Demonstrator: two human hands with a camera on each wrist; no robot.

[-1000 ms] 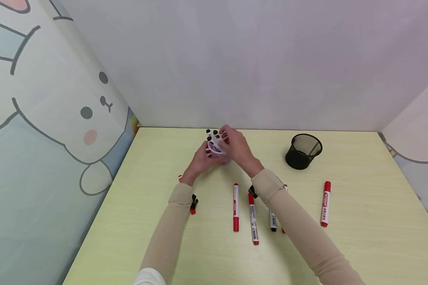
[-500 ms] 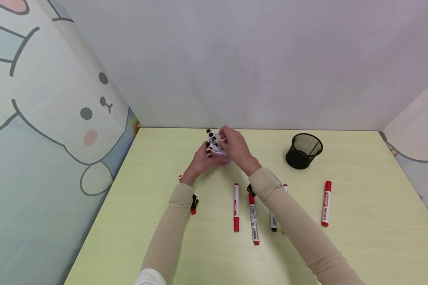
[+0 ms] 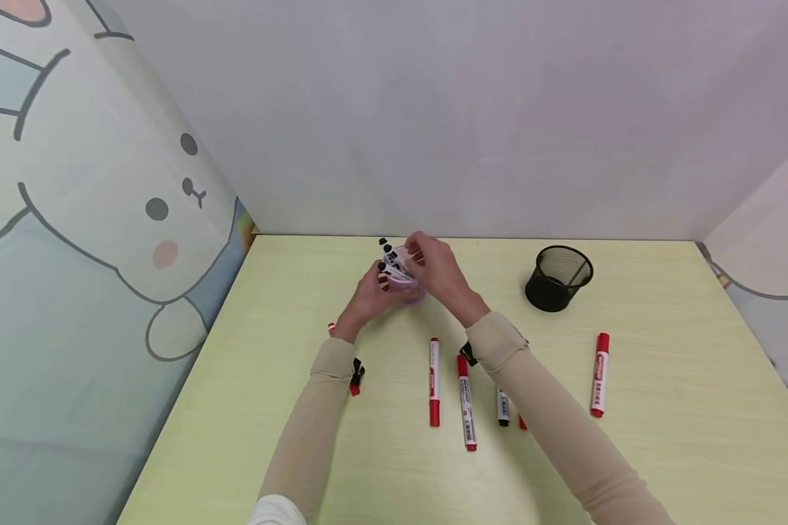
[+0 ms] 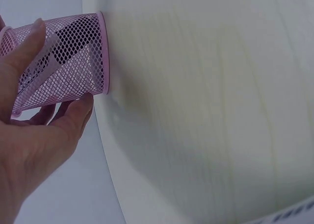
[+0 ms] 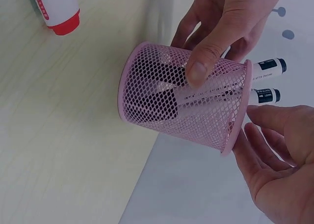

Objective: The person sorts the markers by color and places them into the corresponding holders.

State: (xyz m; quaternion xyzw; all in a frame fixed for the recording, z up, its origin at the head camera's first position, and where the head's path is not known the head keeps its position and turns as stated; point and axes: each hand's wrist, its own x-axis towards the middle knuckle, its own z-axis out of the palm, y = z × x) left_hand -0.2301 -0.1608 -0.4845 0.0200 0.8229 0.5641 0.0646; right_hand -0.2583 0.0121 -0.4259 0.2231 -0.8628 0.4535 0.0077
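Observation:
My left hand (image 3: pixel 374 295) grips a pink mesh pen holder (image 5: pixel 186 99) near the back edge of the table, its thumb pressed along the mesh in both wrist views. Several black-ended white whiteboard markers (image 3: pixel 394 266) stand in the holder and lean left, their ends poking out over the rim. At that rim is my right hand (image 3: pixel 436 270), thumb and fingertips loosely curved right against it in the right wrist view (image 5: pixel 289 150). No marker shows between those fingers. The holder's far side is hidden.
A black mesh pen holder (image 3: pixel 551 292) stands back right. Red-capped markers lie at the centre (image 3: pixel 434 383) and right (image 3: pixel 600 375), with a black-capped marker (image 3: pixel 503 408) partly under my right sleeve. Another red marker (image 3: pixel 355 389) shows beside my left sleeve. A wall rises behind the table.
The markers in the pink holder have tipped left, away from my right hand, whose fingers stay by the rim. My left hand keeps its hold in the same place.

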